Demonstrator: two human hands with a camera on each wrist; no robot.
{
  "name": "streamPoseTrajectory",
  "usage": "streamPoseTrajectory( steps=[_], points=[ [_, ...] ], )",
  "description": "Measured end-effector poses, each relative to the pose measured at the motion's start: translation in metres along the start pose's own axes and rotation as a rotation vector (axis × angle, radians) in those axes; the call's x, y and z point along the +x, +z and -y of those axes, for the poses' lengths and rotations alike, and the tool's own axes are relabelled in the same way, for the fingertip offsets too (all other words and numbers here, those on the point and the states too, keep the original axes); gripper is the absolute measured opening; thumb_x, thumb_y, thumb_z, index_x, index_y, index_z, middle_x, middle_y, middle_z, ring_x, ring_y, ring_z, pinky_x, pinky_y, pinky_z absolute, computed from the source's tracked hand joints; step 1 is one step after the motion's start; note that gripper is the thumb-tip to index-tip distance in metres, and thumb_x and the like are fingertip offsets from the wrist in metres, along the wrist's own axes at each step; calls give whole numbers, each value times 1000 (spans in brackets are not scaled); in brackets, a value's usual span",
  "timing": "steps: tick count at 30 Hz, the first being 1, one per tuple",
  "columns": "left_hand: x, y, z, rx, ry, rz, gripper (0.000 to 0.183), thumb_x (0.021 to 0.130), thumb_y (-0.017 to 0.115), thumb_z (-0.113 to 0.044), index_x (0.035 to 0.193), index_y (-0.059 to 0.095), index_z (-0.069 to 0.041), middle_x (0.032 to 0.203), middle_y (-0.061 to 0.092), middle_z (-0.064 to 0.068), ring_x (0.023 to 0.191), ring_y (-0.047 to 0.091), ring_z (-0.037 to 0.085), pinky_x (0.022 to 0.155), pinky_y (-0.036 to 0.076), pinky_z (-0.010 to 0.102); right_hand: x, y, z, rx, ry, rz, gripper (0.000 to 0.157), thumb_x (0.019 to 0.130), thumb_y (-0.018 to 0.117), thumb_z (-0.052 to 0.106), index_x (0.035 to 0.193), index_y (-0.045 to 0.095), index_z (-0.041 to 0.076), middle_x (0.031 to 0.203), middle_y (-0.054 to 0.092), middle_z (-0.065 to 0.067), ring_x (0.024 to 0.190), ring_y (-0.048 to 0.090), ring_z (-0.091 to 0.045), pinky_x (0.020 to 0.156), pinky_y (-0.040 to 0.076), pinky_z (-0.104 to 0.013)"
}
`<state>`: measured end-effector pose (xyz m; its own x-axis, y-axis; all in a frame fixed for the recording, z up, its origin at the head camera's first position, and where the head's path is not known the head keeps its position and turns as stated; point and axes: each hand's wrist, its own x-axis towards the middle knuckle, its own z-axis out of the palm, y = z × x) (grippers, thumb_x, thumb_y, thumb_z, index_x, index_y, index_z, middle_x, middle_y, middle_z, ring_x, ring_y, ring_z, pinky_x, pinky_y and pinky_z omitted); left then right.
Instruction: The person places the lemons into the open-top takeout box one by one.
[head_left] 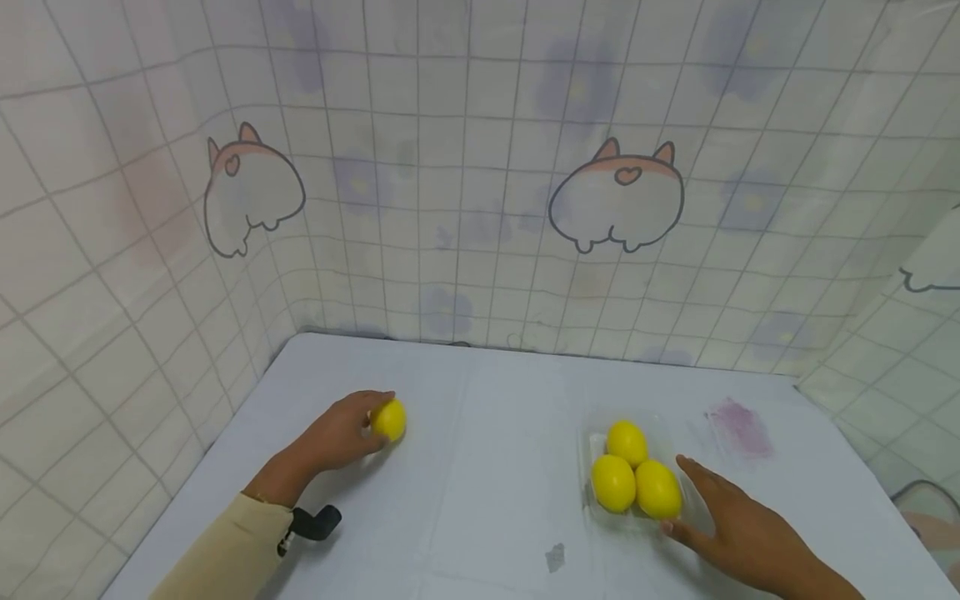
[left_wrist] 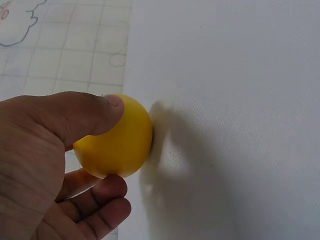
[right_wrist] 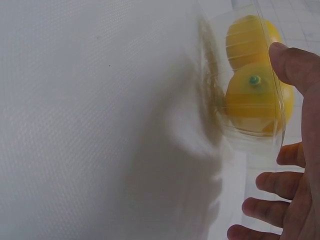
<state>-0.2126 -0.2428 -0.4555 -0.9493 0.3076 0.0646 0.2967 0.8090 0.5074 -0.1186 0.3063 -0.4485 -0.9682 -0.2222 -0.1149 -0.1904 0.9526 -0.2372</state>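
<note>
My left hand (head_left: 337, 435) pinches a yellow lemon (head_left: 392, 420) between thumb and fingers at the left of the white table. In the left wrist view, the thumb lies over this lemon (left_wrist: 127, 145), whose side is at or close to the tabletop. A clear plastic container (head_left: 597, 444) stands on the right, with three lemons (head_left: 613, 483) grouped inside. Beside its right side is my right hand (head_left: 750, 533), thumb and fingers spread. In the right wrist view, the thumb is at the container's rim (right_wrist: 281, 135); whether it touches is hard to tell. One lemon (right_wrist: 252, 100) shows a green stem end.
The white table (head_left: 495, 417) meets a grid-patterned cloth (head_left: 480, 167) at the back and sides. A pinkish smudge (head_left: 741, 428) marks the table behind the right hand. A small grey patch (head_left: 555, 557) lies near the front. A black wrist mount (head_left: 318, 522) sticks out from the left sleeve.
</note>
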Motion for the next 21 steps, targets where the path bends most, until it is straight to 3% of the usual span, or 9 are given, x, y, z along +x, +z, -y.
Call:
streamPoseTrajectory(
  steps=[8, 15, 21],
  points=[
    [2, 4, 1, -15, -7, -23, 69, 85, 83, -15, 147, 55, -6, 145, 56, 13, 125, 56, 34, 107, 44, 55, 2, 2, -3, -2, 14, 12, 110, 83, 52, 85, 159, 31, 8, 154, 41, -27, 132, 48, -50, 88, 49, -70],
    [7, 11, -1, -52, -30, -40, 70, 83, 87, -17, 145, 55, -9, 148, 52, 13, 120, 57, 32, 102, 48, 52, 2, 3, -4, 3, 4, -5, 109, 84, 51, 85, 160, 30, 8, 154, 41, -27, 132, 47, -51, 88, 48, -70],
    [13, 18, -6, -66, -70, -27, 69, 82, 88, -23, 144, 58, -14, 141, 60, 8, 114, 60, 27, 97, 51, 49, 0, 2, -2, 14, 6, 0, 108, 85, 51, 84, 160, 30, 8, 154, 41, -27, 133, 47, -51, 89, 47, -71]
  ],
)
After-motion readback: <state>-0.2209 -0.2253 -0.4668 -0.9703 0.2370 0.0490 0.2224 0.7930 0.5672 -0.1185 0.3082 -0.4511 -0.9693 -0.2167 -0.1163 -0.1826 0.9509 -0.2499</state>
